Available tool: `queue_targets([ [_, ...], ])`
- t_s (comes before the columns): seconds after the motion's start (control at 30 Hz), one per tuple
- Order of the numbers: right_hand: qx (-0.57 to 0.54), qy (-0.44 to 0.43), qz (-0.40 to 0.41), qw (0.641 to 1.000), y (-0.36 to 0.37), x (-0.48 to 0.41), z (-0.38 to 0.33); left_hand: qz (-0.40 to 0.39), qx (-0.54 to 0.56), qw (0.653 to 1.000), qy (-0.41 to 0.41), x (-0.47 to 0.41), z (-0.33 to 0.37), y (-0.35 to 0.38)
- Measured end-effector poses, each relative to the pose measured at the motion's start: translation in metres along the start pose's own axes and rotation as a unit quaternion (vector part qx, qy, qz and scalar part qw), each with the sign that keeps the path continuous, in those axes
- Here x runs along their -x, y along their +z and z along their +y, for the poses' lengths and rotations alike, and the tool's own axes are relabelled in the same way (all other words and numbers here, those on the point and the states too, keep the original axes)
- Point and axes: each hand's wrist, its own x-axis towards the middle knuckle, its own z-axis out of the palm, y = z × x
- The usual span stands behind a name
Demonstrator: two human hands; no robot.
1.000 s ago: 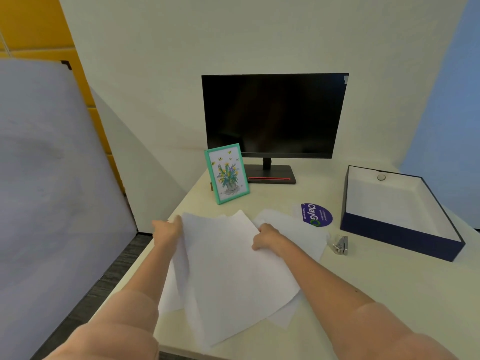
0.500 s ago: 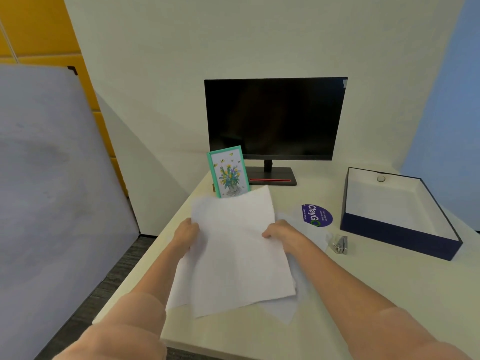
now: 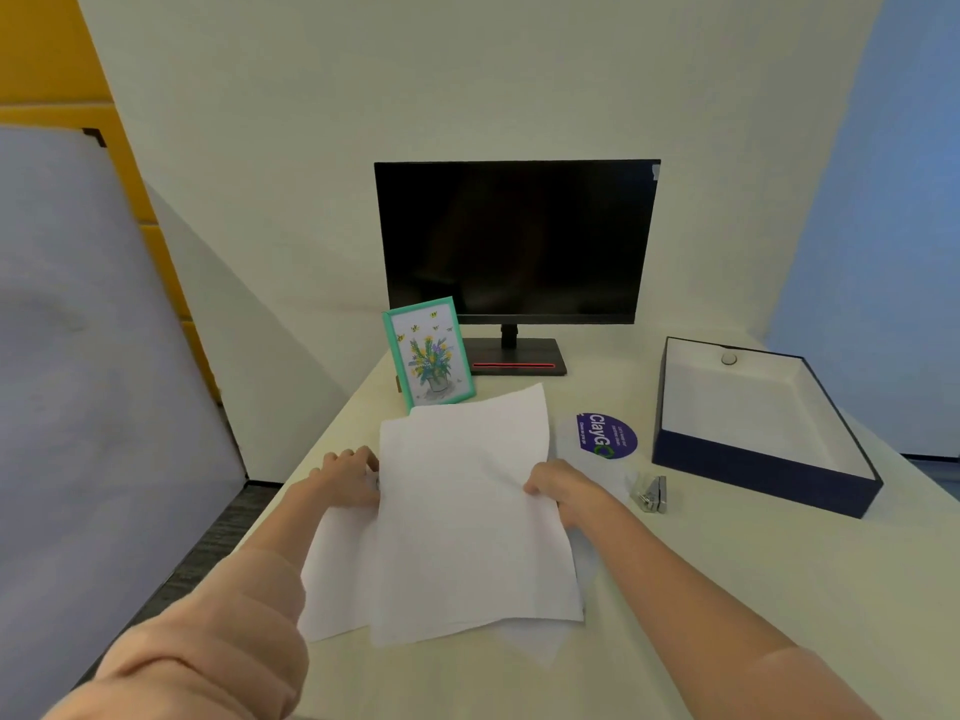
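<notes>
A loose pile of white paper sheets [image 3: 462,517] lies in front of me on the cream desk [image 3: 727,589]. My left hand [image 3: 348,475] grips the pile's left edge with curled fingers. At the right edge my right hand [image 3: 563,488] pinches the top sheet, thumb on top. The top sheet's far end lifts slightly off the desk. More sheets stick out underneath at the left and at the near right.
A dark monitor [image 3: 517,241] stands at the back, with a green picture frame [image 3: 428,353] of flowers beside it. A round purple sticker [image 3: 605,435], a small metal stapler [image 3: 649,492] and an open navy box [image 3: 758,423] lie to the right. The desk's left edge is close.
The fanned-out sheets have been drawn together into a squarer pile. Both hands have shifted along the pile's sides, and the top sheet now points toward the monitor.
</notes>
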Motion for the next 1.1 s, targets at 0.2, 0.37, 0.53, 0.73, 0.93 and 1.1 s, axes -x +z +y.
queue_targets([
  [0.2,-0.012,0.012,-0.029,0.999,0.005,0.003,-0.008,0.002,0.16,0.987,0.012,-0.004,-0.011,-0.005],
  [0.37,-0.054,0.026,-0.038,0.997,0.011,0.009,-0.014,-0.018,0.436,0.897,-0.072,0.003,-0.012,-0.015],
  [0.53,-0.057,0.009,-0.032,0.998,0.016,0.028,-0.01,-0.09,0.545,0.821,-0.14,0.007,-0.016,0.001],
  [0.73,0.022,-0.034,-0.033,0.999,0.035,0.029,-0.006,-0.11,0.458,0.877,-0.096,0.014,0.001,0.0],
  [0.93,0.322,-0.074,0.189,0.925,-0.001,0.028,0.02,-0.1,0.459,0.881,-0.053,0.021,0.017,0.0],
  [1.1,0.381,-0.05,0.143,0.912,-0.005,0.025,0.047,-0.116,0.484,0.867,0.009,0.024,0.039,-0.004],
])
